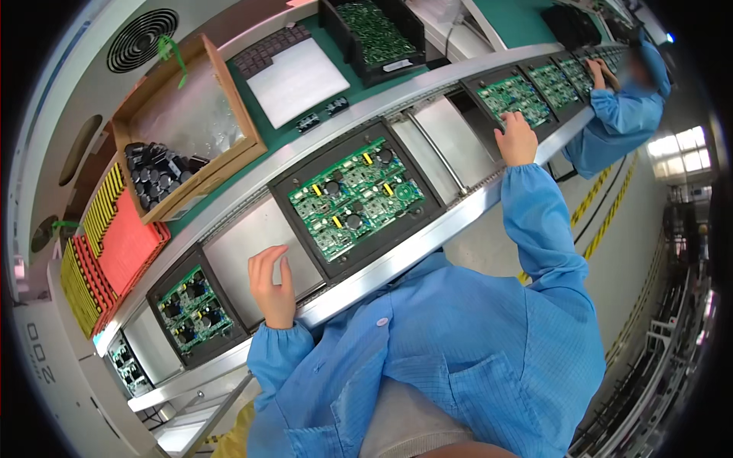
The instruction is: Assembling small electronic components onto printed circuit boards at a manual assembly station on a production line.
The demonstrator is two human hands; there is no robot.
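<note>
My left hand (272, 288) hovers over the near rail of the conveyor with fingers stretched and thumb apart, holding nothing. Just right of it, a black carrier frame (334, 267) bears a green circuit board (357, 200) fitted with yellow parts and round black capacitors. My right hand (518, 142) reaches to the near edge of another green circuit board (513, 98) in a black carrier farther right. Its fingers are slightly bent and apart, with nothing visible between them; whether the fingertips touch the board I cannot tell. A third populated board (195, 311) sits in its carrier left of my left hand.
Behind the conveyor (427, 246) stand a cardboard box (221, 164) with black capacitors (156, 177), a white foam block (296, 82) and a black bin (382, 70) of small parts. Red and yellow striped trays (126, 244) lie at left. A co-worker (622, 114) handles boards at far right.
</note>
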